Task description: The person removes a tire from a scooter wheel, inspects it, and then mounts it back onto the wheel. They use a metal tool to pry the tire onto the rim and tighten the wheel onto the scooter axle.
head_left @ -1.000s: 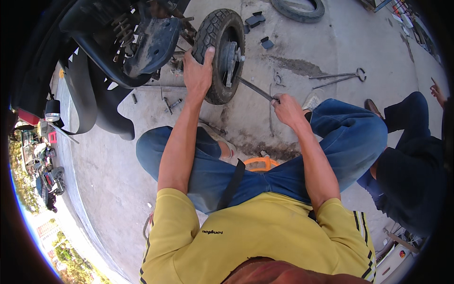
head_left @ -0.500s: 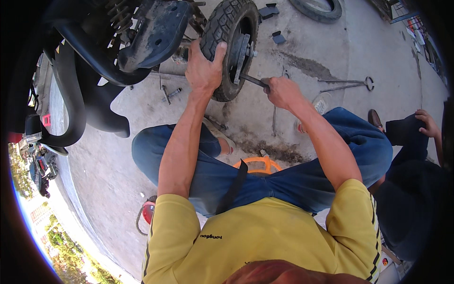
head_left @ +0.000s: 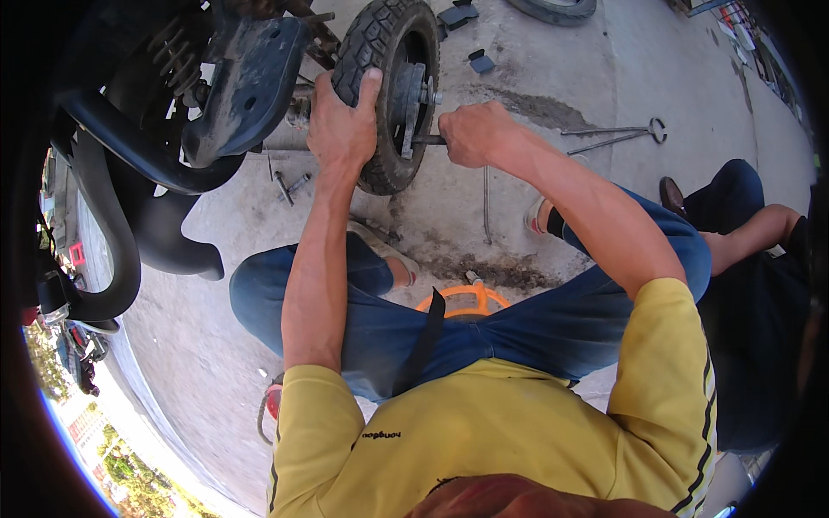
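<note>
A small black scooter wheel [head_left: 391,154] stands beside the scooter's frame [head_left: 242,86], with a grey metal hub [head_left: 413,99] inside it. My left hand [head_left: 344,125] grips the tyre from its near left side, thumb over the tread. My right hand [head_left: 475,134], right of the wheel, is closed on a dark metal tire lever [head_left: 430,140] whose far end reaches into the wheel by the rim; that tip is hard to make out.
Long metal tools [head_left: 613,131], small loose bolts [head_left: 292,186] and dark plates [head_left: 480,62] lie on the concrete. A loose tyre [head_left: 557,10] is at the back. An orange ring [head_left: 466,300] sits between my legs. Another person's arm [head_left: 743,233] is close on the right.
My right hand and lever have risen toward the wheel, the lever now flatter. My left hand still holds the tyre. The other person's arm has shifted lower.
</note>
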Demonstrator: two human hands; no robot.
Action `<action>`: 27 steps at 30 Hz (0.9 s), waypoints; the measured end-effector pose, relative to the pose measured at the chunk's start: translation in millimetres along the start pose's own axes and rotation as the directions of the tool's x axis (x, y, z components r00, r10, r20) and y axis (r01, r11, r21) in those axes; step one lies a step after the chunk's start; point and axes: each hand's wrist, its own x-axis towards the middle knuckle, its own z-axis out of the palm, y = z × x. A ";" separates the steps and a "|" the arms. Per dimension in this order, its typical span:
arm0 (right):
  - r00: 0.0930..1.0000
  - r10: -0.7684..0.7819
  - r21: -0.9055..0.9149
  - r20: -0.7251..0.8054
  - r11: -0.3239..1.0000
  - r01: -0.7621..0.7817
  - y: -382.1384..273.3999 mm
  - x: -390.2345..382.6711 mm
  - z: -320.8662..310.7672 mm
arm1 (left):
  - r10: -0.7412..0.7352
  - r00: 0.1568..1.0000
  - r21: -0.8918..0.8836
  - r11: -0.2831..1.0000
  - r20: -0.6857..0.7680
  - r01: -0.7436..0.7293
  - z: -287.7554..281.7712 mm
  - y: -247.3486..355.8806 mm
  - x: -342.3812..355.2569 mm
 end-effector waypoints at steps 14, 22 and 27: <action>0.995 -0.096 -0.191 -0.019 0.977 0.091 -48.0 -22.2 14.6 | 0.036 0.999 0.003 0.999 -0.032 -0.036 2.2 -1.3 -4.7; 0.995 -0.099 -0.163 0.013 0.982 0.100 -32.0 -4.6 5.7 | 0.071 0.996 0.014 0.997 -0.053 -0.070 5.6 -4.1 -4.0; 0.994 -0.108 -0.159 0.008 0.981 0.107 -14.3 1.8 0.4 | 0.064 0.996 0.022 0.998 -0.062 -0.063 3.5 0.0 -6.1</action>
